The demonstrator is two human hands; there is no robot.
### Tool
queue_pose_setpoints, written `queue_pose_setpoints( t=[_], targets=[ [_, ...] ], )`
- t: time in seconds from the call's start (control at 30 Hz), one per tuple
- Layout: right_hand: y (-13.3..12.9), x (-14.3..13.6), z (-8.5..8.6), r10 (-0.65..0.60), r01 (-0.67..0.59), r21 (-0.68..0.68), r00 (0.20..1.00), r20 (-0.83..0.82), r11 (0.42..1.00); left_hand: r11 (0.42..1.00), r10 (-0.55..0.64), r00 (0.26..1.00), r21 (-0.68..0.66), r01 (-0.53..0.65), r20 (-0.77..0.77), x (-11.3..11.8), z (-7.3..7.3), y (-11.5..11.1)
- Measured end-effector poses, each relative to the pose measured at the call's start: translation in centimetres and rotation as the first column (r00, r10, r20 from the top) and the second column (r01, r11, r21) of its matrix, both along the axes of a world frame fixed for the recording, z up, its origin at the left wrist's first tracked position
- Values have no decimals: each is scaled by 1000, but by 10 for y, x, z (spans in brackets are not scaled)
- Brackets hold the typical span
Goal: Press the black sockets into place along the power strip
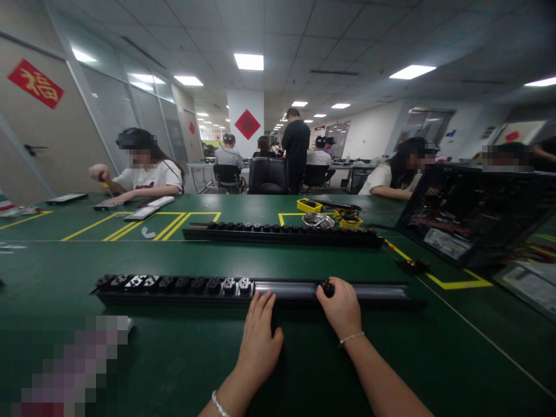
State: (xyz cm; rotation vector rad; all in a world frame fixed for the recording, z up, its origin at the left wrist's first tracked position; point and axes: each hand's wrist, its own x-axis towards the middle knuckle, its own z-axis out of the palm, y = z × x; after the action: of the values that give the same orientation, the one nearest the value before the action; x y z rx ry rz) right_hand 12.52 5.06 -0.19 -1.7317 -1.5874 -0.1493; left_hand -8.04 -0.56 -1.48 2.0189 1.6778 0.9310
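Note:
A long black power strip housing (286, 291) lies crosswise on the green table in front of me. Black and white socket modules (182, 284) fill its left half; the right half is a bare metal channel. My left hand (259, 336) rests with fingers stretched out on the near edge, just right of the last white socket. Pinched in my right hand (343, 304) is a small black socket module (329, 288), held at the channel right of my left hand. Whether it touches the channel floor I cannot tell.
Beyond lies a second black strip (282, 236) with sockets. Behind it are a metal dish (318, 220) and yellow trays (309, 205). An open computer case (460, 214) stands at the right. Two people (147, 174) sit across the table. A blurred-out object (78, 365) lies at front left.

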Motion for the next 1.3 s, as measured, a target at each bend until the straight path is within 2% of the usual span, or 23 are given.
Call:
queue_pose_setpoints(
  t=[0.43, 1.03, 1.3],
  targets=[
    [0, 2, 1, -21, 21, -2, 999, 35, 1000, 999, 10, 1000, -30, -11, -10, -1, 4, -1],
    [0, 4, -2, -10, 9, 26, 1000, 20, 1000, 1000, 3, 1000, 27, -2, -17, -2, 1, 1],
    [-1, 4, 0, -23, 22, 27, 999, 43, 999, 1000, 9, 999, -20, -10, -46, -3, 8, -1]
  ],
)
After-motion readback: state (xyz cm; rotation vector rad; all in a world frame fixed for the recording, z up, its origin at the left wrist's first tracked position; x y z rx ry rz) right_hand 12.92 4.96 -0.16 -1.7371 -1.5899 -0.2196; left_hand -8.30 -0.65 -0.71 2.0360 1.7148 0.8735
